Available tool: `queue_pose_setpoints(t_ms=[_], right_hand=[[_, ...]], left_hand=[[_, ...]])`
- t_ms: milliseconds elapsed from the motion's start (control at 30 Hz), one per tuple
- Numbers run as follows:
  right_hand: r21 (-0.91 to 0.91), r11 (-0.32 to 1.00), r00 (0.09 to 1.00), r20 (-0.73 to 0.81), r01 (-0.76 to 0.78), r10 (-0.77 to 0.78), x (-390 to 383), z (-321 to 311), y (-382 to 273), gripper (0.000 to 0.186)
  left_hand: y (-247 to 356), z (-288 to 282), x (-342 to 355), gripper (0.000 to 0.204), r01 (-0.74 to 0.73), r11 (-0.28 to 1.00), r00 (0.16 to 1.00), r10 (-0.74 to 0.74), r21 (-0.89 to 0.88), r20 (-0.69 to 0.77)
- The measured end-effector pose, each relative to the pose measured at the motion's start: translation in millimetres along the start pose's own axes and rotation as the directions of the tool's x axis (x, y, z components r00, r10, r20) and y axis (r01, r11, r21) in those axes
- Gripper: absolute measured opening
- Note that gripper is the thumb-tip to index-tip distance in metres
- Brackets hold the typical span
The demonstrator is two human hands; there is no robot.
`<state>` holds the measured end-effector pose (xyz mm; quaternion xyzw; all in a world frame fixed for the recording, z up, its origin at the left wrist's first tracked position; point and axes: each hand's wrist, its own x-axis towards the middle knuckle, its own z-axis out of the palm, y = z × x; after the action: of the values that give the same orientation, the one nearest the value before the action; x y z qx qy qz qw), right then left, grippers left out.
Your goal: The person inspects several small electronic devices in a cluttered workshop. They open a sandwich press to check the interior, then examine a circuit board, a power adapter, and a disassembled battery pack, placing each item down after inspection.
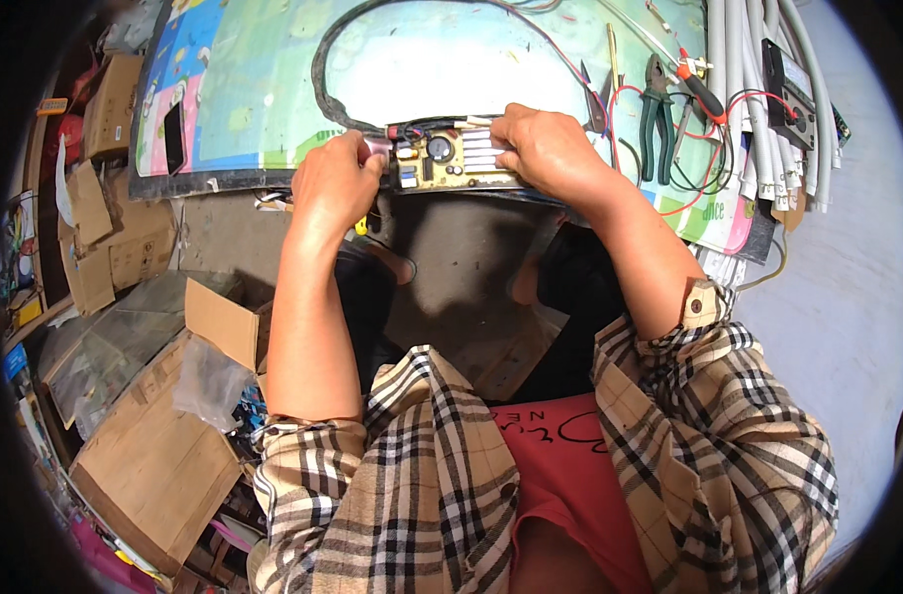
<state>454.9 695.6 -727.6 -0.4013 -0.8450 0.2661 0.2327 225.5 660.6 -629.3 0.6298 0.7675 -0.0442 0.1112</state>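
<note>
A circuit board [415, 176] in a shallow dark tray lies at the near edge of the table. It carries a round black capacitor [440, 148], and pale ribbed strips run across its right part. My left hand [335, 183] is closed around the left end, thumb and fingers pinched by the wires there. At the other end, my right hand [553, 153] grips the board's right side, its fingertips over the pale strips. From the board's left end a thick black cable [320, 74] loops away across the table. What lies beneath the fingers is hidden.
Right of the board lie green-handled pliers [656, 119], a red-and-black screwdriver [704, 96], red and black test leads and a black multimeter [788, 94]. Grey tubes [734, 59] are bundled beside them. A phone [175, 139] lies left. Cardboard boxes [145, 445] stand at lower left.
</note>
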Motion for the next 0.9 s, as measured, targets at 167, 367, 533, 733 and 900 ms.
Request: queue_pose_setpoints(t_ms=[167, 367, 533, 733, 900], right_hand=[[0.013, 1.0, 0.998, 0.052, 0.019, -0.02, -1, -2, -18, 0.012], [-0.109, 0.978, 0.981, 0.094, 0.177, -0.167, -5, 23, -16, 0.01], [-0.112, 0.976, 0.981, 0.081, 0.186, -0.178, -4, 25, -18, 0.009], [-0.146, 0.964, 0.975, 0.061, 0.221, -0.214, -3, 26, -18, 0.006], [-0.199, 0.941, 0.962, 0.059, 0.274, -0.268, -2, 20, -24, 0.006]], left_hand=[[-6, -3, -3, 0.022, 0.016, 0.999, 0.999, -0.017, 0.037, 0.037], [-9, -3, -1, 0.02, 0.014, 0.999, 1.0, -0.015, 0.048, 0.014], [-12, -2, -1, 0.02, -0.001, 0.999, 1.0, 0.001, 0.036, -0.005], [-12, -2, -1, 0.019, -0.012, 0.999, 1.0, 0.011, 0.05, 0.017], [-13, -2, -2, 0.018, -0.001, 0.998, 0.999, -0.002, 0.057, 0.043]])
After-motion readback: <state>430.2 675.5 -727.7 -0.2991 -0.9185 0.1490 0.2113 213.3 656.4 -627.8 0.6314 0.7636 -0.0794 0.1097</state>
